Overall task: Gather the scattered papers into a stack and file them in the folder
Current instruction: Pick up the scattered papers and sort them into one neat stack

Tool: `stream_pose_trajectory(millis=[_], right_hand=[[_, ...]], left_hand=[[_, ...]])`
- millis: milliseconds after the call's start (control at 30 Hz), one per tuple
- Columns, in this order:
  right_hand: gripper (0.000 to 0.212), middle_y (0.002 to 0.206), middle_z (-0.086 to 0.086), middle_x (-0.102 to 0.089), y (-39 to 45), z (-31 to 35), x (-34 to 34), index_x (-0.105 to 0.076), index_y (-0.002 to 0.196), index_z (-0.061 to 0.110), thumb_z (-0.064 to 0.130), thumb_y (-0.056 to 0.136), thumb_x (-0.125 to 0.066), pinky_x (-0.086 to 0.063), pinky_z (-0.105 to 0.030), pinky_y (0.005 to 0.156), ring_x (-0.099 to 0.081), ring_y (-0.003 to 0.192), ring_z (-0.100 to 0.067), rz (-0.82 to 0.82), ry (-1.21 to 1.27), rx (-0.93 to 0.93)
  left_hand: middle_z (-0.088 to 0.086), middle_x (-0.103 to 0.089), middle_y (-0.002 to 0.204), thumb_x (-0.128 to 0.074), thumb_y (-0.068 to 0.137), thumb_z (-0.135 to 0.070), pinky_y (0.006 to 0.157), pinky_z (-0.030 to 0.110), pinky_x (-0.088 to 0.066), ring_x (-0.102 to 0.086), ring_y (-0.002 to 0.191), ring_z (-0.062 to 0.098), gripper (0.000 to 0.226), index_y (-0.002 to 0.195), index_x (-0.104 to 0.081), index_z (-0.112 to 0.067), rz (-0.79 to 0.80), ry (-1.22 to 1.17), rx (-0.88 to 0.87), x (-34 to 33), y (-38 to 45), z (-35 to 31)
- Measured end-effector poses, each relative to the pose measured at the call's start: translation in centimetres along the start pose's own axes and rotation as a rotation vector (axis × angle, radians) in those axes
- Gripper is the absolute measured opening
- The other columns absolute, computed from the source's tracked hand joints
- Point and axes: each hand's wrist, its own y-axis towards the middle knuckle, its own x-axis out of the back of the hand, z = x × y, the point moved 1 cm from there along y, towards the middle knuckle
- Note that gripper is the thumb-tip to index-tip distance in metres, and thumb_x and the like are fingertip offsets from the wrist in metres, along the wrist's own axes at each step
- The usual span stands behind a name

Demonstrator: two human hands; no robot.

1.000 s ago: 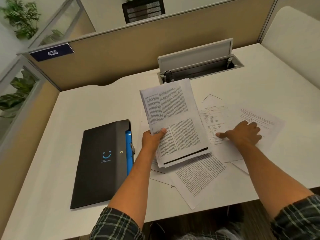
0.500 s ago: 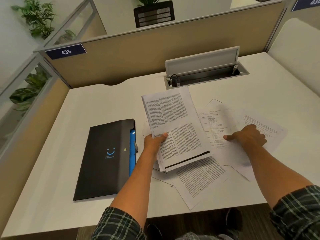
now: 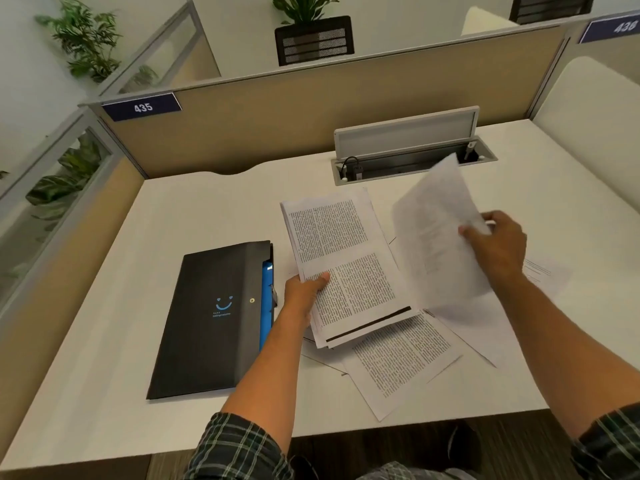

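My left hand [image 3: 304, 292] grips a stack of printed papers [image 3: 346, 261] by its left edge, holding it tilted above the desk. A single sheet [image 3: 433, 233] is pinched in my right hand [image 3: 498, 247] and lifted off the desk, blurred, to the right of the stack. More printed sheets [image 3: 401, 362] lie scattered on the desk under and in front of the stack, and another sheet [image 3: 543, 271] shows past my right wrist. A black folder [image 3: 211, 320] with a blue smiley logo and a blue inner edge lies closed to the left of my left hand.
The white desk [image 3: 207, 209] is walled by tan partitions [image 3: 311, 109] at the back and left. An open cable tray with a raised lid [image 3: 405, 136] sits at the back, behind the papers. The desk's front edge runs just below the scattered sheets.
My right hand, which was pressing flat on a sheet on the desk, has picked that sheet up and raised it. The left hand keeps holding the stack in the same place.
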Motion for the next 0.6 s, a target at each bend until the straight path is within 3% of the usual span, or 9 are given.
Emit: stream_pose_trajectory(millis=[167,300,467,600], right_hand=[[0.023,0.088,0.018,-0.07,-0.3,6.6,2.6,-0.066,0.093,0.031,0.039,0.08,-0.083,-0.053,-0.015,0.066,-0.066,0.073,0.003,-0.101,0.416,0.212],[0.026,0.095,0.011,-0.076,-0.7,8.3,3.2,-0.068,0.089,0.035,0.038,0.076,-0.09,-0.058,-0.021,0.067,-0.073,0.08,-0.009,-0.02,0.653,0.241],[0.027,0.078,0.02,-0.069,-2.2,5.4,-0.1,-0.063,0.081,0.029,0.042,0.075,-0.086,-0.047,-0.014,0.061,-0.061,0.069,0.005,0.172,0.472,0.156],[0.035,0.086,0.009,-0.068,-4.3,2.5,-2.5,-0.064,0.086,0.02,0.047,0.077,-0.082,-0.05,-0.029,0.064,-0.067,0.079,-0.014,0.284,0.256,0.008]], left_hand=[[0.011,-0.071,0.115,-0.074,0.089,-0.009,0.098,0.054,-0.052,-0.066,0.108,0.032,0.045,0.131,-0.061,-0.007,-0.019,0.011,0.02,-0.3,0.4,0.4],[0.012,-0.071,0.116,-0.074,0.089,-0.009,0.097,0.055,-0.053,-0.067,0.108,0.032,0.044,0.131,-0.061,-0.007,-0.012,0.009,0.026,-0.6,0.4,0.3],[0.013,-0.076,0.106,-0.075,0.087,-0.009,0.089,0.052,-0.058,-0.072,0.1,0.032,0.034,0.12,-0.068,-0.011,0.104,-0.025,0.005,-1.7,0.0,-0.2],[0.018,-0.075,0.105,-0.072,0.089,-0.021,0.088,0.049,-0.059,-0.07,0.094,0.03,0.023,0.109,-0.074,-0.009,0.137,0.076,0.011,-2.9,-0.4,-1.0]])
